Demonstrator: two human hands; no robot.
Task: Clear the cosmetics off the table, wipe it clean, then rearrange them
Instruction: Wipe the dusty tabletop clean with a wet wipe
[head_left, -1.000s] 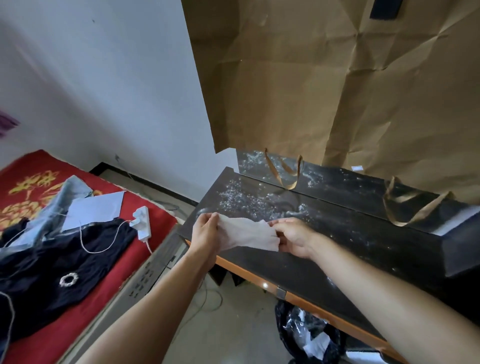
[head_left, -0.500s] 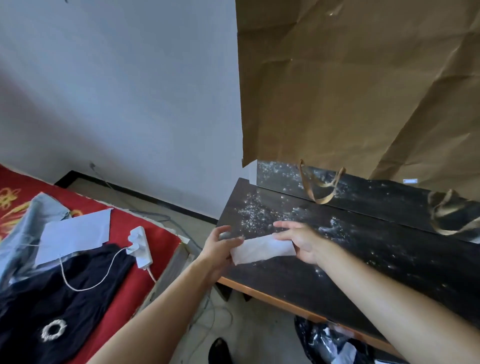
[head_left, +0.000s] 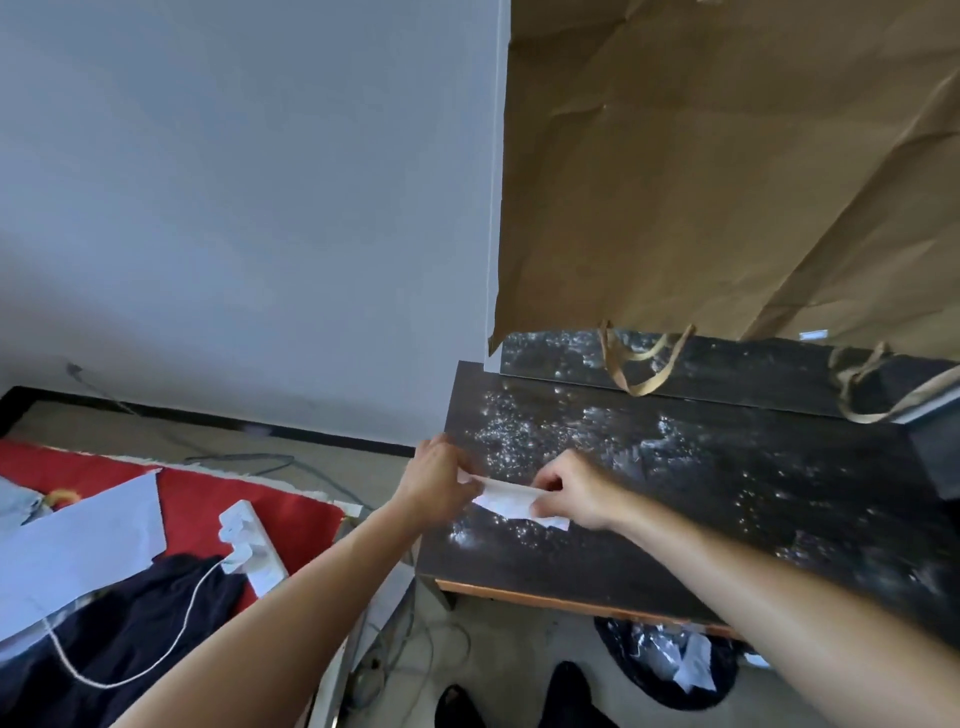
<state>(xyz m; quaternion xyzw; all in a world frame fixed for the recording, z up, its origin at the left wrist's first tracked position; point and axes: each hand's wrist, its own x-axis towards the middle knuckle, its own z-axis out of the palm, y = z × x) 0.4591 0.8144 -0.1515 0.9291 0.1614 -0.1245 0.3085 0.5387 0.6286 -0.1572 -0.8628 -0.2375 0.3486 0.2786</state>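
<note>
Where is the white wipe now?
In the head view, the white wipe is stretched between the left hand and the right hand, both pinching it, at the left end of the dusty dark table.

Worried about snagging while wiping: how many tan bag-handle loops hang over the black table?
2. One tan ribbon handle loop hangs near the black table's back-left corner; the other lies at the right frame edge. More may be hidden out of view.
</note>
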